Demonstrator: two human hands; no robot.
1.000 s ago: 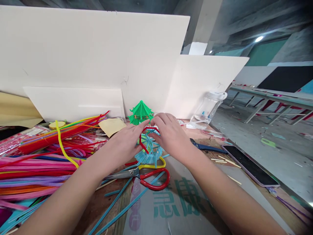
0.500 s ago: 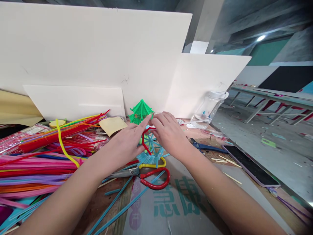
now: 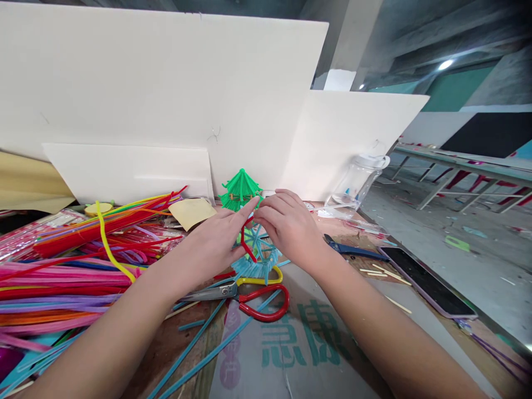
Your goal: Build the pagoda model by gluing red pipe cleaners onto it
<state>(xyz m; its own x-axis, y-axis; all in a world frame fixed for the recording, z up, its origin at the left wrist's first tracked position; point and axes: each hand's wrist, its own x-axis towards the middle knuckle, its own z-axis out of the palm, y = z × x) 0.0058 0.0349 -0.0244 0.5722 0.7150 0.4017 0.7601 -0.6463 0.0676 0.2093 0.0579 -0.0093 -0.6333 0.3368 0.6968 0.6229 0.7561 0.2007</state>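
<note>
My left hand (image 3: 216, 241) and my right hand (image 3: 288, 227) meet over a light-blue pipe-cleaner roof shape (image 3: 260, 260) on the table. Both pinch a bent red pipe cleaner (image 3: 245, 244) that lies on top of it, fingertips touching near its far end. Just behind my fingers stands a green pipe-cleaner pavilion (image 3: 240, 189). Scissors with one red and one yellow handle (image 3: 253, 296) lie right in front of the blue shape.
A big heap of coloured pipe cleaners (image 3: 62, 266) fills the left. White foam boards (image 3: 166, 94) stand at the back. A clear plastic jar (image 3: 353, 183), blue pliers (image 3: 349, 248), a phone (image 3: 424, 280) and wooden sticks lie at the right, near the table's edge.
My hands have closed in slightly, the fingertips drawing the red pipe cleaner's far end tighter together. Nothing else on the table has shifted.
</note>
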